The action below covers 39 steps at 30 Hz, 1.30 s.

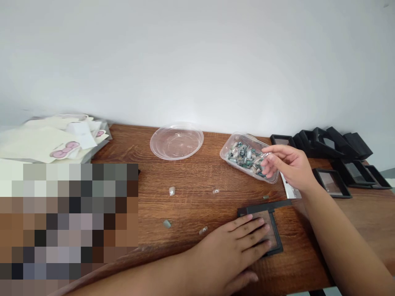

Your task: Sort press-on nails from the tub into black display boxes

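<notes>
- Left hand (237, 242) — fingers spread flat on the black frame (262, 207), lower centre of the counter (191, 176).
- Right hand (286, 164) pinches a small piece (266, 155) above the clear tub (243, 154), right of centre.

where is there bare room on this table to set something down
Bare wood between the paper packets and the round clear dish, and right of the right hand, before the black frames. Crowded: loose pieces dot the middle; the tub and left hand on the open case fill centre right.
</notes>
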Each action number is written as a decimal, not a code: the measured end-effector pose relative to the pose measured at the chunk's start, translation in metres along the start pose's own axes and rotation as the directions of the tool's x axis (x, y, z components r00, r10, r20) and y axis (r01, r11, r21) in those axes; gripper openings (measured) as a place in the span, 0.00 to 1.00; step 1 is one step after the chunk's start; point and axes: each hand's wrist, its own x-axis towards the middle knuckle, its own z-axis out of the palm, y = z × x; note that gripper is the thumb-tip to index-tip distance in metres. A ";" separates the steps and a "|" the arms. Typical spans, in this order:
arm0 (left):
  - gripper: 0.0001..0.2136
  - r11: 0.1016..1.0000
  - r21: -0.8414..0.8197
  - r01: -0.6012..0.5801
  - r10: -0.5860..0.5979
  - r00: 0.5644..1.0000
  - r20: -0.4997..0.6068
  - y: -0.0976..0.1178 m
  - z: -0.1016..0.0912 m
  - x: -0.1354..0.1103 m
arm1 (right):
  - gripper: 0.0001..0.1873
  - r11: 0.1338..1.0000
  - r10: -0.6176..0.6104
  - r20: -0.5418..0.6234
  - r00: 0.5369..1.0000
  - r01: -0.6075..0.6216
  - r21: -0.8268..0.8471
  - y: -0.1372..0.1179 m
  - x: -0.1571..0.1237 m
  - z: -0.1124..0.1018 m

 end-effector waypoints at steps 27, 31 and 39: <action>0.15 0.907 0.412 0.082 0.097 0.913 -0.396 0.027 0.009 0.001 | 0.12 0.711 -0.475 -0.041 0.879 0.356 -0.606 -0.042 -0.100 0.022; 0.10 0.948 0.319 0.009 0.152 0.866 -0.477 0.030 0.009 0.002 | 0.07 0.635 -0.405 0.095 0.910 0.354 -0.686 -0.023 -0.119 0.036; 0.09 0.951 0.308 -0.010 0.168 0.855 -0.491 0.029 0.011 0.004 | 0.10 0.429 -0.406 0.242 0.881 0.418 -0.801 0.007 -0.118 0.058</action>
